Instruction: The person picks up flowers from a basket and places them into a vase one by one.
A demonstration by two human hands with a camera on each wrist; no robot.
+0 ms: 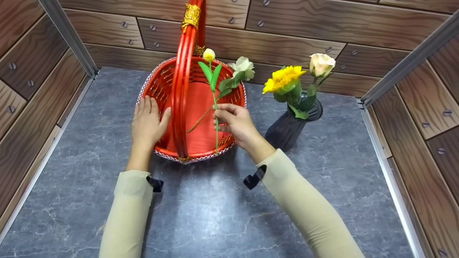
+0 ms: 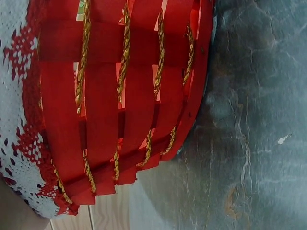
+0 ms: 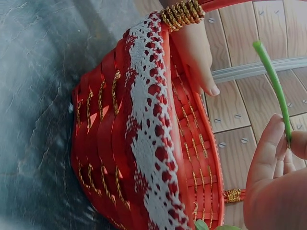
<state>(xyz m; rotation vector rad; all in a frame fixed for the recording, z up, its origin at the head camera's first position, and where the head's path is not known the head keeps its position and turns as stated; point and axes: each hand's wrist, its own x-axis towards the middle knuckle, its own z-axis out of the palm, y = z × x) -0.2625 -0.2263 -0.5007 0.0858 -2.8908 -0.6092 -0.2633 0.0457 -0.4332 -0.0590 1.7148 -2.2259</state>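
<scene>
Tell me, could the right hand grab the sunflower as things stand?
Probably not just yet: the right hand is pinching a tulip, so it seems occupied. Once free, likely yes: the sunflower stands nearby in the vase, uncovered.

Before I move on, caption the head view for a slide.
Right hand pinches tulip over basket; left hand on its rim.

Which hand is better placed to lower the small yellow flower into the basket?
Probably the right hand: it pinches the small yellow flower by its stem over the basket, while the left hand rests on the rim.
</scene>
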